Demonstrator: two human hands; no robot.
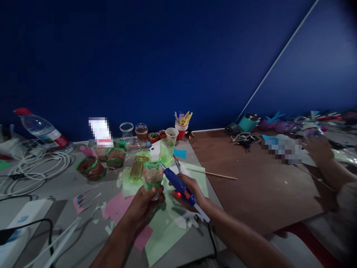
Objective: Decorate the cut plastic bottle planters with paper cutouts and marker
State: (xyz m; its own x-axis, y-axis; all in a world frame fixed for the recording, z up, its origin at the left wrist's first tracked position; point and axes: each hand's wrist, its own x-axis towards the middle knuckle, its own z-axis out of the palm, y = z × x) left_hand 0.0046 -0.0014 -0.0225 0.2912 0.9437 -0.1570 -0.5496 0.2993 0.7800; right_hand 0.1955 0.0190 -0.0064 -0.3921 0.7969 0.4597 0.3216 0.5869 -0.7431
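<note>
My left hand is closed around a small clear plastic cup with green bands, held upright above the table. My right hand grips a blue glue gun whose nozzle points left, almost at the cup's upper rim. A red light glows on the gun's body. The gun's cord runs down past my right forearm. Below the hands lie pale green paper sheets and pink paper with cut scraps.
Decorated cups and a green plastic cup stand behind. A red cup of tools, a water bottle and white cables sit further off. A wooden stick lies on the brown board. Another person's hand works at right.
</note>
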